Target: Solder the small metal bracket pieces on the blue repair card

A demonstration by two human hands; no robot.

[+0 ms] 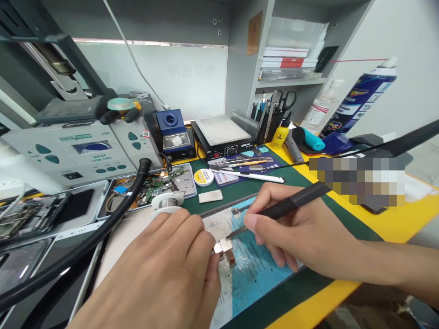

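Note:
My left hand [171, 269] is closed, its fingertips pinching the edge of a small silver metal part [223, 246] with a brown flex strip [231, 259] hanging from it. Between the thumb and fingers of my right hand [295, 228] is a black-handled soldering iron [288, 204], held like a pen. The iron's thin tip touches or hovers just above the metal part; which of the two is unclear. Beneath both hands lies a blue and white work mat [254, 269], stained dark. My left fingers hide part of the small piece.
Behind my left hand stands a solder spool [167, 201]. Circuit boards fill a tray [188, 178] further back, near a round yellow-white tin [203, 177]. A black hose [133, 187] crosses the left side. A white-handled brush [257, 176] and a heating plate [226, 132] lie beyond the mat.

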